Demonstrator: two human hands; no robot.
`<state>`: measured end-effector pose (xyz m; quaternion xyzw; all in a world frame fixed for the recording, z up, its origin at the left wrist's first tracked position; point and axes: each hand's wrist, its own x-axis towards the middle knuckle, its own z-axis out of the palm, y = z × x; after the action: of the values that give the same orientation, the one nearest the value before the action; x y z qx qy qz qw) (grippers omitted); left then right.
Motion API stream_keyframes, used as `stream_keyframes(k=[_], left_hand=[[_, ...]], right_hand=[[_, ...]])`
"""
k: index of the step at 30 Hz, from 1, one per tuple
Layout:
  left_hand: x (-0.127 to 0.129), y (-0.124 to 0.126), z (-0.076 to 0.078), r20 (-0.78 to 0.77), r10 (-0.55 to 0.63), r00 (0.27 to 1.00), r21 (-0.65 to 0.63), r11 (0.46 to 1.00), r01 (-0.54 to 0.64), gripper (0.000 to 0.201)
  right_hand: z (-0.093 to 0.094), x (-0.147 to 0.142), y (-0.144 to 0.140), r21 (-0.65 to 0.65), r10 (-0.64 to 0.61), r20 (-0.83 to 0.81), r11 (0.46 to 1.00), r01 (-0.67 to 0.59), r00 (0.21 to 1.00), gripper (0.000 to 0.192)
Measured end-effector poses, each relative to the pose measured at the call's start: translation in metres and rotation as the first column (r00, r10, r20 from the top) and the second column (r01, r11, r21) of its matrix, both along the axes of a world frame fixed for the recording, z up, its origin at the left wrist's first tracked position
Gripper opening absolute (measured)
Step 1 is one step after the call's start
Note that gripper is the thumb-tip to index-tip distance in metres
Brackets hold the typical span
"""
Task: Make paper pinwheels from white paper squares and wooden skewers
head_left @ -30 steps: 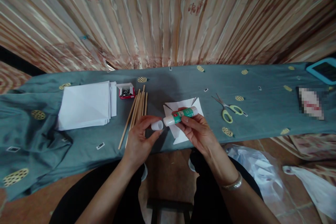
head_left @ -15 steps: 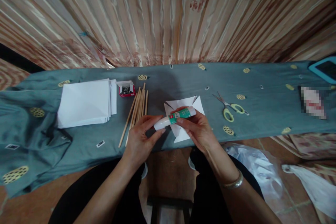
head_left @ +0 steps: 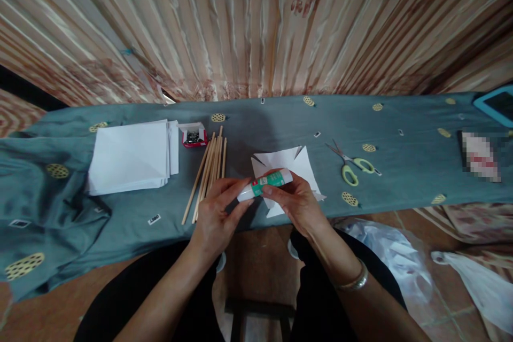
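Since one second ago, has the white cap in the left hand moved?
Yes. The cap, then apart from the glue stick, now sits on its end, farther right of the wooden sticks, held by the left hand.

Both forearms were bare, with no sleeves in view. A thin silver-coloured bangle [head_left: 352, 282] circled the wrist of the right hand [head_left: 298, 203]. The left hand [head_left: 214, 219] wore nothing. Black trousers [head_left: 132, 299] covered both legs.

glue stick [head_left: 265, 184] 1 | scissors [head_left: 353, 163] 1 | paper stack [head_left: 130, 156] 1 | pin box [head_left: 194, 135] 1
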<state>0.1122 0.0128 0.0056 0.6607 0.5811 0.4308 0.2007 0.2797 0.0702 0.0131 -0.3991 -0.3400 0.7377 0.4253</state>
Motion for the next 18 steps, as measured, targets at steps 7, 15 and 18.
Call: stream_keyframes(k=[7, 15, 18], left_hand=[[-0.003, -0.003, -0.001, -0.024, -0.022, 0.999, -0.019, 1.0, 0.021, 0.032], [-0.003, -0.008, 0.004, 0.03, -0.004, 1.0, -0.053, 0.999, 0.006, 0.031], [-0.01, -0.007, 0.009, 0.062, 0.008, 0.998, -0.123, 0.992, 0.0, 0.031]], right_hand=[[-0.003, -0.004, -0.004, -0.031, -0.01, 0.027, 0.999, 0.011, 1.0, 0.033], [-0.004, -0.012, -0.013, -0.032, 0.033, 0.017, 0.999, -0.032, 0.999, 0.033], [-0.004, -0.011, -0.013, 0.028, 0.076, 0.036, 0.997, -0.077, 0.997, 0.033]])
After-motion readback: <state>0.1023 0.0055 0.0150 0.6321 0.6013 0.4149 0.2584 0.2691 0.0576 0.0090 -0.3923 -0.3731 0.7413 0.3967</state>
